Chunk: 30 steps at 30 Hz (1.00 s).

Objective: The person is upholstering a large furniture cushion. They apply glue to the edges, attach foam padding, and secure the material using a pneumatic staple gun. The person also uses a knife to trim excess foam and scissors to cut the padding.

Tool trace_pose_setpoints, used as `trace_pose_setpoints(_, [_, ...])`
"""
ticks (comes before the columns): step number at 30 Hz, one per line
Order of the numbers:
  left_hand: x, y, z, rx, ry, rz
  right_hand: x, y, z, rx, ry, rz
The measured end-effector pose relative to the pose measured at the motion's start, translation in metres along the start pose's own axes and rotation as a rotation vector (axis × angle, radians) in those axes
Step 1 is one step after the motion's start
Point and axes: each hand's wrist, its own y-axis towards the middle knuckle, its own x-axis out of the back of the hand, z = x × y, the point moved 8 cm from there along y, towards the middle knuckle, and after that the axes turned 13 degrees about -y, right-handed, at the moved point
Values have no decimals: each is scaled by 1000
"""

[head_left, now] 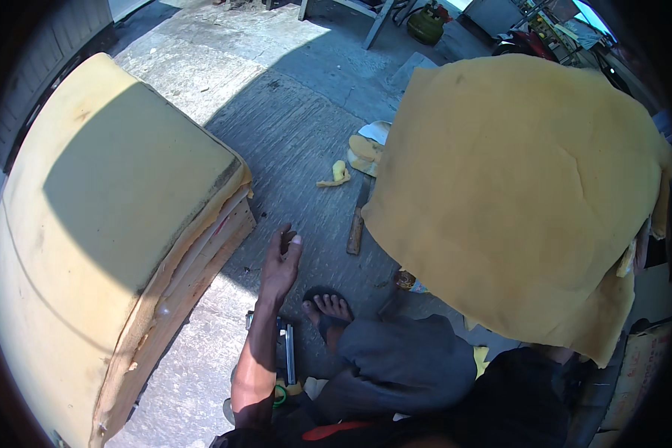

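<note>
The tan foam sheet (515, 187) is at the right side, spread wide, with its near corner hanging down close to the person's lap. What supports it from below, I cannot tell. The right hand is hidden, so I cannot say if its fingers grasp the sheet or are released. The left hand (280, 257) is in the middle, apart from the sheet. Its fingers are loosely bent, the thumb points away from the body, and it seems to hold nothing. It is nearest to the foam-covered block (119, 194), which stands at the left and shows a wooden side (194, 287) under the layers of foam.

Between the block and the sheet, a wooden handle (355, 233) and a small foam scrap (336, 178) lie on the concrete floor (299, 112). The person's foot (330, 308), in a dark sandal, is just below the left hand. Beside the forearm there is a metal tool (290, 355), partly covered. Farther away, a green gas cylinder (425, 26) stands near the upper edge, in shade.
</note>
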Motion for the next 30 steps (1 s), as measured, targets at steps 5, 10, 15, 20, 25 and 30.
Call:
trace_pose_setpoints(5, [-17, 5, 18, 153, -933, 109, 52, 31, -73, -149, -208, 27])
trace_pose_setpoints(10, [-3, 6, 38, 131, -1053, 78, 67, 75, -178, -158, -656, -73])
trace_pose_setpoints(15, [1, -16, 55, 174, -857, -102, 25, 84, -257, 60, -1310, -343])
trace_pose_setpoints(20, [35, -30, 69, 119, -686, -217, -253, 87, -181, 249, -904, 275])
trace_pose_setpoints(25, [28, -47, 102, 267, -593, -105, -420, 103, -213, 274, -746, 770])
trace_pose_setpoints(30, [71, -90, 123, 415, -192, 49, -509, 92, -252, 149, -1026, 1125])
